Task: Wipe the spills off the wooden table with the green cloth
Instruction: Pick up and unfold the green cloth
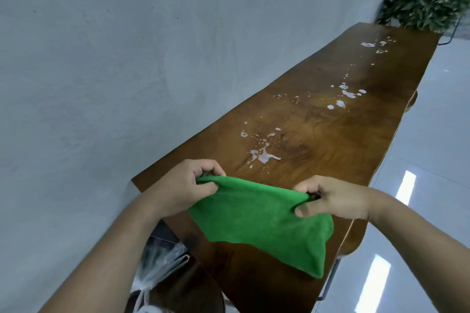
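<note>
A green cloth (259,221) hangs stretched between my two hands above the near end of the long wooden table (330,140). My left hand (185,188) pinches its upper left corner and my right hand (333,198) grips the upper right corner. The cloth's lower part droops over the tabletop. White spills lie on the wood: a splash (264,156) just beyond my hands, a second cluster (343,98) farther along, and small blotches (371,46) near the far end.
A grey wall (101,58) runs along the table's left side. A leafy potted plant (427,0) stands past the far end. A clear plastic bag (157,269) sits low at the left, beside the table. Glossy pale floor (432,160) lies to the right.
</note>
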